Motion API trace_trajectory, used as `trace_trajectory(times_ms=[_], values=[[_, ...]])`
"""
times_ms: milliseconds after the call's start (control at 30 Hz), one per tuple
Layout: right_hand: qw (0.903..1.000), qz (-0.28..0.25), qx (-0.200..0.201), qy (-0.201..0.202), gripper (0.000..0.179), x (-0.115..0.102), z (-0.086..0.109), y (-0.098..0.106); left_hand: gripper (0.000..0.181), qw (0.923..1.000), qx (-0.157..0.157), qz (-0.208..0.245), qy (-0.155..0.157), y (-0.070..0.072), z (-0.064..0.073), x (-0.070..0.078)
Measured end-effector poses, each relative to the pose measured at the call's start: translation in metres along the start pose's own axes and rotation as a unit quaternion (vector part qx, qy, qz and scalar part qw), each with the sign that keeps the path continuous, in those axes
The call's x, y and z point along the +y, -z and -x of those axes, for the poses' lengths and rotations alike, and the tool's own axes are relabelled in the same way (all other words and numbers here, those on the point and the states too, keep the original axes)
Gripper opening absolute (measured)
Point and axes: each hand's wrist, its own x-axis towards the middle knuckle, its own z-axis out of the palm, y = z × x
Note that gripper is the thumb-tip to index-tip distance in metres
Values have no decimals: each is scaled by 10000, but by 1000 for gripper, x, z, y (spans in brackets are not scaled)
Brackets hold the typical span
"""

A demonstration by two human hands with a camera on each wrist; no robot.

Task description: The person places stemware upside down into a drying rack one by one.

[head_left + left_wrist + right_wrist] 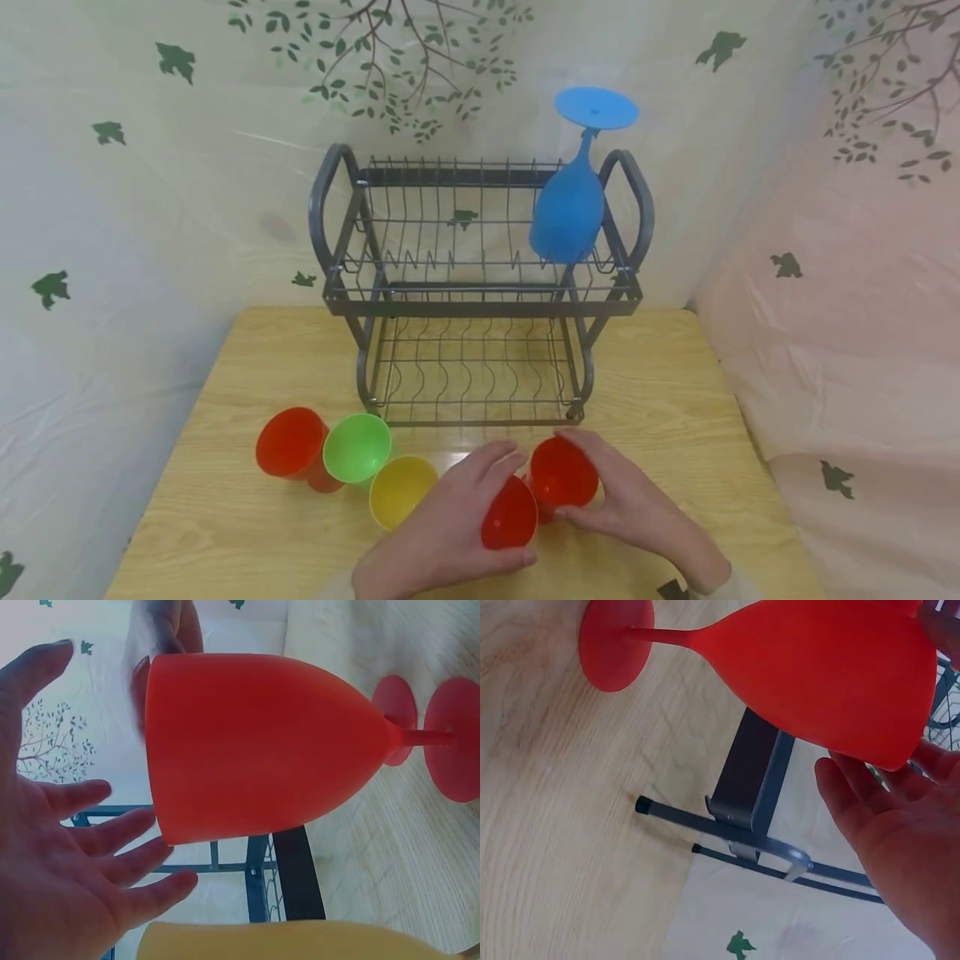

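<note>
Two red plastic goblets stand close together at the front of the table. My left hand [457, 517] is cupped around the left red goblet [510, 515]; in the left wrist view its fingers [127, 832] are spread beside the rim, with a gap to the thumb. My right hand [630, 500] holds the right red goblet [562, 475] near its rim, thumb on the near side and fingers on the far side. In the right wrist view that goblet's round base [615, 645] is on the table, and fingertips [832, 780] meet the bowl's side.
Left of my hands stand a yellow goblet [401, 490], a green goblet [356, 447] and another red goblet [292, 443]. Behind them is a dark two-tier dish rack [483, 308]. A blue goblet [568, 212] sits upside down on its upper tier, at the right.
</note>
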Motion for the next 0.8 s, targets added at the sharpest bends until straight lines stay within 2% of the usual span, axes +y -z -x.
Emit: trace_trajectory(times_ms=[267,467,700,800], values=[[9994,83,337,-21,89,13,3,10,96,9985,-272,-476,6,-3,-6,0],[9992,122,367,-32,97,17,3,11,96,9956,-505,-791,6,-6,-12,0],[9973,60,506,-527,98,16,9,11,87,9887,-612,-1359,-145,-7,-15,2],[9966,51,625,-528,94,16,10,11,83,9867,-631,-1490,-167,-7,-15,3]])
